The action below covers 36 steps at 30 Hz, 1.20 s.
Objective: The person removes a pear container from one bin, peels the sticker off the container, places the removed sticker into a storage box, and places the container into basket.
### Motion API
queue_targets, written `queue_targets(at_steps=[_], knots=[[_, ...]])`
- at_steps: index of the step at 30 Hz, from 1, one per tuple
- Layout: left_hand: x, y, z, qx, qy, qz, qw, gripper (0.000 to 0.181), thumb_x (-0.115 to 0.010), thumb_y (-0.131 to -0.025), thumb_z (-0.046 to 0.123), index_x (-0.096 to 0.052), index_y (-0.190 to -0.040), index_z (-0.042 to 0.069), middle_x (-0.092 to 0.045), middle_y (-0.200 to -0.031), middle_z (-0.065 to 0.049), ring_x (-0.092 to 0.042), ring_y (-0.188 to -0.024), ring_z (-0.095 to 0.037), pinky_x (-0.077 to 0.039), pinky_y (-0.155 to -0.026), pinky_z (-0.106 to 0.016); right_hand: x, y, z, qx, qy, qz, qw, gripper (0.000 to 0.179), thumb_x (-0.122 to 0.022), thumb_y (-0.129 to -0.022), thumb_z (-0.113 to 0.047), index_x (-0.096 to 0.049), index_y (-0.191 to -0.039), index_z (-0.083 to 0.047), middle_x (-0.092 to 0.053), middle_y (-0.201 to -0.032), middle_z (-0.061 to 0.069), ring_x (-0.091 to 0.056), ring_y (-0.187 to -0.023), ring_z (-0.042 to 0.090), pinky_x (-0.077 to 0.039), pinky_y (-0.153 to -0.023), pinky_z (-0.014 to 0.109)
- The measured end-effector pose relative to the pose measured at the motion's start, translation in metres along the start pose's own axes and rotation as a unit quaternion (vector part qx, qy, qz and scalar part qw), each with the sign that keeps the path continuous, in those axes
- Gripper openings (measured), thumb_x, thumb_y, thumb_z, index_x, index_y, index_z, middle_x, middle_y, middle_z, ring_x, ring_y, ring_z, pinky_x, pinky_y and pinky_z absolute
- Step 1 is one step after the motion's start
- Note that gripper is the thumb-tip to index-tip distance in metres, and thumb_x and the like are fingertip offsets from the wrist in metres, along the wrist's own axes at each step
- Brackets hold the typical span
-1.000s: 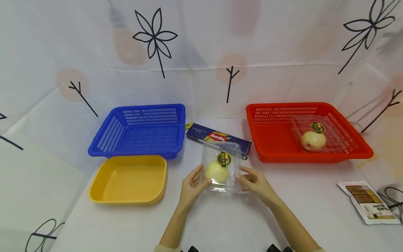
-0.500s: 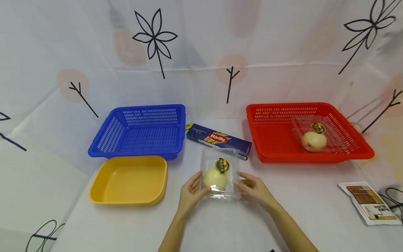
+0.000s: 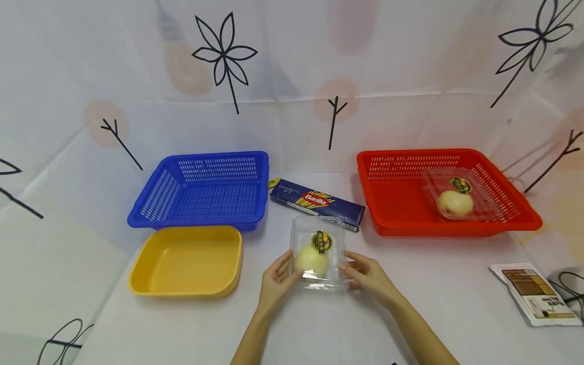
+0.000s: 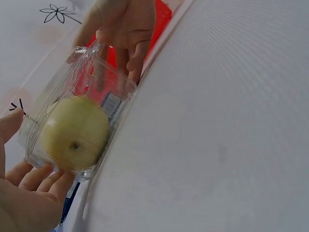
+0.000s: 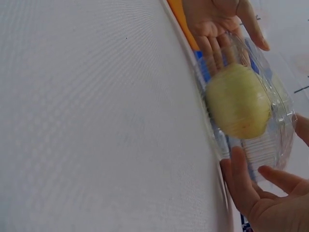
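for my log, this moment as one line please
left hand, right hand: holding clear box | inside: round fruit | beyond: spaghetti pack

On the white tabletop [image 3: 328, 329], the blue rectangular plastic basket [image 3: 214, 200] stands rear left, the yellow rectangular tub [image 3: 186, 263] just before it. The red rectangular plastic basket [image 3: 392, 203], rear right, holds a clear plastic clamshell [image 3: 476, 198]. Between baskets lies the dark-blue oblong carton [image 3: 315, 199]; before it, between left fingers [image 3: 281, 259] and right fingers [image 3: 360, 258], a second clear plastic clamshell [image 3: 335, 258] enclosing a pale round fruit [image 3: 310, 263]. Front right lies the flat brown-and-white pouch [image 3: 536, 295].
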<state>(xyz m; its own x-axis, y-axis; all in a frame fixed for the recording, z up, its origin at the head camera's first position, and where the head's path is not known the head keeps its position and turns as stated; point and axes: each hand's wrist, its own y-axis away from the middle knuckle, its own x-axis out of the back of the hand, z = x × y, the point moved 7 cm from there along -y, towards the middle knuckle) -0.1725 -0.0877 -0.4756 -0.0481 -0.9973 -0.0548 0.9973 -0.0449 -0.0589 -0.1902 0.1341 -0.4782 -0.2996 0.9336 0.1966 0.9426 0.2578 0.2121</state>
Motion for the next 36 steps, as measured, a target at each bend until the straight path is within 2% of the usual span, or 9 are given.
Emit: queue_targets(at_steps=[7, 14, 17, 20, 24, 32, 36], knots=[[0.001, -0.01, 0.003, -0.013, -0.016, 0.002, 0.9998, 0.055, -0.065, -0.087, 0.009, -0.044, -0.134, -0.008, -0.043, -0.138, -0.027, -0.04, -0.129, -0.038, -0.036, -0.105, -0.042, 0.0, 0.0, 0.0, -0.004, -0.009, -0.005, 0.9999, 0.06, -0.061, -0.091, -0.021, -0.038, -0.139, 0.006, -0.057, -0.12, 0.027, -0.062, -0.093, 0.023, -0.057, -0.072, 0.031], [0.0, -0.029, 0.005, -0.005, -0.011, -0.001, 0.9999, 0.055, -0.064, -0.086, 0.003, -0.042, -0.135, -0.009, -0.041, -0.139, -0.028, -0.038, -0.13, -0.038, -0.035, -0.105, -0.041, -0.001, 0.001, -0.001, -0.002, -0.013, -0.008, 0.9999, 0.06, -0.061, -0.091, -0.021, -0.037, -0.139, 0.007, -0.057, -0.119, 0.027, -0.061, -0.093, 0.023, -0.057, -0.073, 0.032], [-0.002, -0.038, 0.011, -0.005, -0.008, -0.004, 0.9999, 0.055, -0.064, -0.085, -0.001, -0.041, -0.135, -0.011, -0.039, -0.139, -0.03, -0.037, -0.13, -0.04, -0.034, -0.105, -0.043, -0.001, 0.001, 0.0, -0.002, -0.01, -0.01, 0.9999, 0.061, -0.06, -0.091, -0.022, -0.037, -0.14, 0.006, -0.057, -0.119, 0.027, -0.061, -0.093, 0.022, -0.057, -0.072, 0.031], [-0.005, -0.044, 0.024, -0.01, -0.011, -0.012, 0.9998, 0.055, -0.062, -0.085, -0.002, -0.04, -0.134, -0.014, -0.038, -0.138, -0.033, -0.036, -0.129, -0.044, -0.034, -0.105, -0.045, -0.001, 0.001, 0.0, -0.003, -0.007, -0.01, 0.9999, 0.061, -0.06, -0.091, -0.024, -0.037, -0.14, 0.005, -0.057, -0.12, 0.027, -0.061, -0.093, 0.021, -0.056, -0.072, 0.03], [-0.008, -0.05, 0.037, -0.013, -0.029, -0.016, 0.9994, 0.054, -0.061, -0.086, -0.001, -0.039, -0.134, -0.015, -0.038, -0.137, -0.033, -0.037, -0.129, -0.043, -0.033, -0.105, -0.045, -0.001, 0.001, -0.001, 0.005, -0.012, -0.017, 0.9998, 0.062, -0.06, -0.091, -0.022, -0.036, -0.14, 0.007, -0.057, -0.12, 0.028, -0.062, -0.092, 0.022, -0.057, -0.072, 0.032], [-0.008, -0.066, 0.035, -0.016, -0.023, 0.001, 0.9996, 0.053, -0.061, -0.088, -0.001, -0.039, -0.134, -0.014, -0.039, -0.14, -0.028, -0.035, -0.131, -0.038, -0.032, -0.107, -0.04, -0.001, 0.0, -0.002, 0.01, -0.016, -0.024, 0.9995, 0.062, -0.06, -0.092, -0.021, -0.035, -0.14, 0.007, -0.056, -0.12, 0.029, -0.062, -0.092, 0.023, -0.057, -0.073, 0.033], [-0.009, -0.07, 0.031, -0.029, -0.028, 0.009, 0.9992, 0.052, -0.059, -0.088, 0.0, -0.039, -0.134, -0.015, -0.039, -0.139, -0.03, -0.037, -0.13, -0.041, -0.034, -0.106, -0.042, -0.001, 0.0, 0.0, 0.007, -0.015, -0.024, 0.9996, 0.062, -0.06, -0.092, -0.021, -0.034, -0.141, 0.007, -0.056, -0.121, 0.028, -0.062, -0.092, 0.023, -0.057, -0.073, 0.033]])
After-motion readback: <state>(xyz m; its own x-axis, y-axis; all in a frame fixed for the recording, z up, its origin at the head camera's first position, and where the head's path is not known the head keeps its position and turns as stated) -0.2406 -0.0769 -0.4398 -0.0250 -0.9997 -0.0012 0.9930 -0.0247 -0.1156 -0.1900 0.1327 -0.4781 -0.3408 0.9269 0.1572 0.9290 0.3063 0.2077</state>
